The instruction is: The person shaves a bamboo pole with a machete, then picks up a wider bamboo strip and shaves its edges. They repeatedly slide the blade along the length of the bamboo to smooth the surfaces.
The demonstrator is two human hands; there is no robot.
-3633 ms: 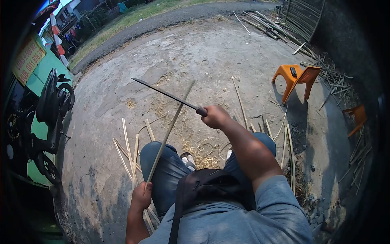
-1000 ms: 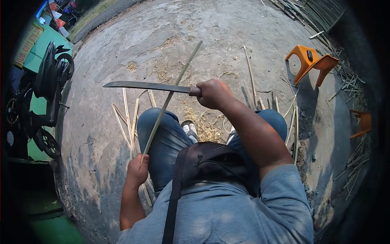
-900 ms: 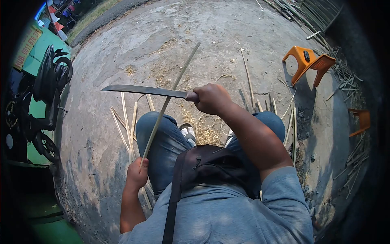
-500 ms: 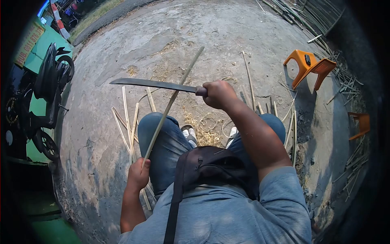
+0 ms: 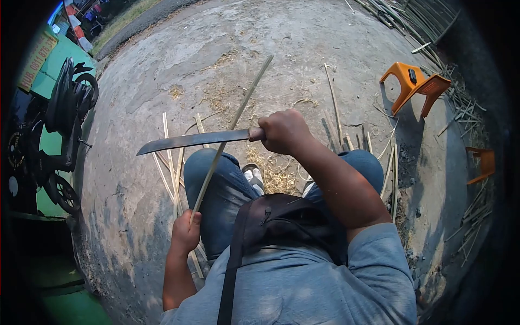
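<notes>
Right grip (image 5: 281, 131) is clenched tight around the handle of a long machete (image 5: 189, 141), and left grip (image 5: 186, 232) is pinched shut on the near end of a thin bamboo strip (image 5: 245, 108). Under both spreads the rough concrete ground (image 5: 244, 38), which fills most of the view. A parked motorcycle (image 5: 65, 119) stands at the far left against a green wall (image 5: 40, 70). A heap of bamboo poles (image 5: 403, 19) lies at the far right. The person's knees in blue jeans (image 5: 216, 189) sit in the middle, with a black bag (image 5: 281, 219) resting in the lap. To the right stands an orange stool (image 5: 403, 84) with a small dark object (image 5: 414, 75) on its seat, and a second orange stool (image 5: 482, 162) sits nearer at the right edge. Cut strips (image 5: 172, 162) lie fanned on the ground just left of the left knee, more strips (image 5: 391, 173) lie by the right knee, and pale shavings (image 5: 273, 176) are scattered between the feet. The machete blade points left from the right grip, roughly level, with its tip dipping slightly. The bamboo strip slants from the left grip, over the left knee, up and to the right, and ends far out over the ground. Blade and strip cross just left of the right grip, well above the left grip; the blade lies over the strip at that point.
</notes>
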